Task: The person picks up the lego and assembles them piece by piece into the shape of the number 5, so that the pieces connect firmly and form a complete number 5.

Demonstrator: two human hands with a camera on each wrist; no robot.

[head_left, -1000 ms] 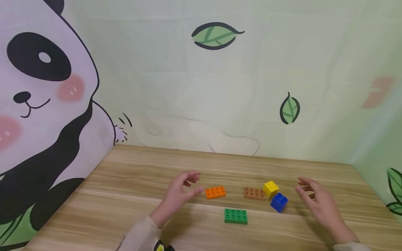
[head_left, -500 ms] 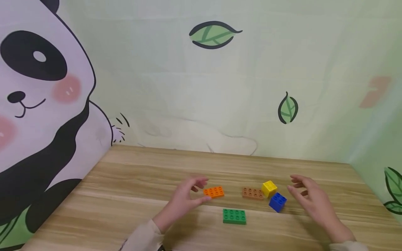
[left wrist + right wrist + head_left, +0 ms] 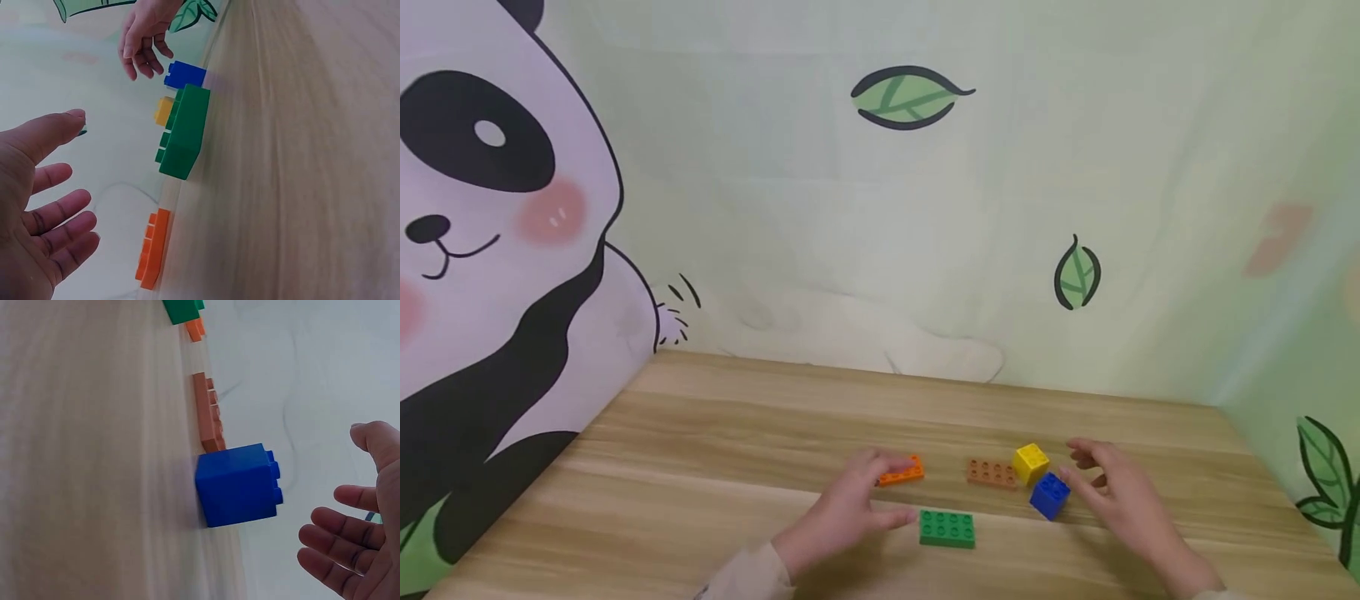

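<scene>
My left hand (image 3: 848,506) reaches in over the table with thumb and fingers spread and holds nothing. Its thumb tip is right by the left end of the green brick (image 3: 947,529), while its fingers partly cover the flat orange brick (image 3: 904,472) in the head view. On the right, my right hand (image 3: 1122,498) hovers with loosely bent fingers beside the blue brick (image 3: 1049,497), holding nothing. Behind the blue brick stands the yellow brick (image 3: 1031,463). A flat brown brick (image 3: 992,473) lies left of those two. In the right wrist view the blue brick (image 3: 237,485) sits apart from the fingers.
The wood-grain table (image 3: 760,408) ends at a pale green cloth backdrop (image 3: 775,208) behind. A large printed panda (image 3: 490,217) covers the left side, and printed leaves mark the back and right.
My left hand has moved right and nearer, from beside the orange brick to the green brick. My right hand has shifted left toward the blue brick. The bricks keep their arrangement.
</scene>
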